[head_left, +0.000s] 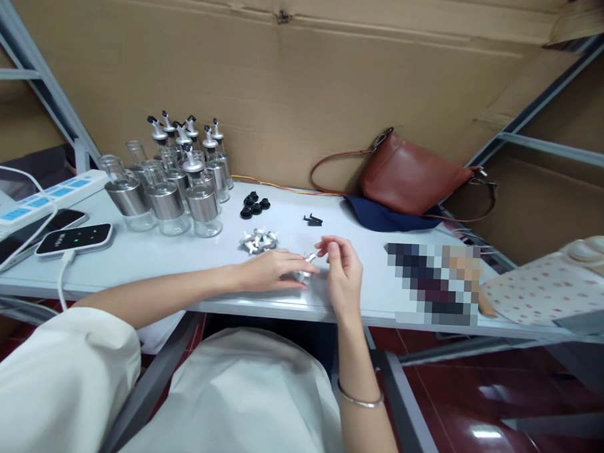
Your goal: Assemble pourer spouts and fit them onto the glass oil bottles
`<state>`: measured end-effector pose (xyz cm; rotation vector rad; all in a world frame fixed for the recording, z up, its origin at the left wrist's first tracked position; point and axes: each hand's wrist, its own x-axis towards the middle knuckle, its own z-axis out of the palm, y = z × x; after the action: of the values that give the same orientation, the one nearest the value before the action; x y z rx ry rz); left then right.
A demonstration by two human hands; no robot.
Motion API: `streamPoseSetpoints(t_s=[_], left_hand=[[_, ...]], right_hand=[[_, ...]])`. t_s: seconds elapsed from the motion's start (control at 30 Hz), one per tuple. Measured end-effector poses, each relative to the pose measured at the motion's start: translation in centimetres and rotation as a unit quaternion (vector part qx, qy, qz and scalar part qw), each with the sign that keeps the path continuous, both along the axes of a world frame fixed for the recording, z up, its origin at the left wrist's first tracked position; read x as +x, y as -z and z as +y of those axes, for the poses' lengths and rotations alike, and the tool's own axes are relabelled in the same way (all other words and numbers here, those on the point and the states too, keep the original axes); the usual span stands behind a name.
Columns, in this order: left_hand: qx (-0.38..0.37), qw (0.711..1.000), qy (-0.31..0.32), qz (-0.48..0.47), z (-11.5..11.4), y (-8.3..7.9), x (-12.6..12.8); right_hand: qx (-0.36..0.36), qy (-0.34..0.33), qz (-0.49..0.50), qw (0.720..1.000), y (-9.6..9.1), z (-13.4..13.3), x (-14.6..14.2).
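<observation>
My left hand (273, 270) lies low over the front of the table, its fingers around a silver pourer spout (308, 259). The spout's narrow end points up to the right. Just right of it, my right hand (344, 276) is raised with thumb and fingers loosely curled and apart; I see nothing held in it. Its fingertips are close to the spout tip, and I cannot tell if they touch. Beyond my left hand sits a small pile of silver pourer spouts (258, 240). Several black stoppers (253, 205) and a few small black pieces (313, 220) lie farther back.
Glass bottles with metal bands (163, 202) crowd the left, several at the back topped with pourers. A power strip (53, 199) and a white-edged device (74, 240) are farther left. A brown bag (414, 174) rests on dark blue cloth (382, 217). A dotted container (544, 287) stands right.
</observation>
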<state>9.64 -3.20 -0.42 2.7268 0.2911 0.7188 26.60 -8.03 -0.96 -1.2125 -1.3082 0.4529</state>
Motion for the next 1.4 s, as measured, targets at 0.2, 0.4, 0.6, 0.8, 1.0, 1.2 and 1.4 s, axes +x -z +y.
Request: streamPoseSetpoints(t_s=[0.2, 0.4, 0.6, 0.8, 1.0, 1.2, 1.4], left_hand=[[0.046, 0.998, 0.029, 0.027, -0.2, 0.0, 0.0], [0.033, 0.999, 0.022, 0.025, -0.3, -0.2, 0.0], [0.05, 0.998, 0.026, 0.017, -0.3, -0.3, 0.0], [0.035, 0.999, 0.023, 0.014, 0.0, -0.3, 0.0], [0.025, 0.999, 0.017, 0.024, 0.0, -0.1, 0.0], [0.031, 0.999, 0.02, 0.009, 0.1, -0.1, -0.1], [0.029, 0.999, 0.017, 0.005, 0.2, 0.0, -0.1]], right_hand=[[-0.057, 0.148, -0.259, 0.953, 1.9, 1.0, 2.7], [-0.095, 0.177, -0.356, 0.913, 2.4, 0.8, 1.9], [-0.1, 0.172, -0.361, 0.911, 2.4, 0.8, 2.1], [-0.104, 0.161, -0.352, 0.916, 2.1, 0.6, 2.1], [-0.111, 0.145, -0.33, 0.926, 2.2, 0.6, 2.2], [-0.119, 0.182, -0.306, 0.927, 2.3, 0.5, 2.2], [-0.125, 0.146, -0.305, 0.933, 2.0, 0.0, 2.2]])
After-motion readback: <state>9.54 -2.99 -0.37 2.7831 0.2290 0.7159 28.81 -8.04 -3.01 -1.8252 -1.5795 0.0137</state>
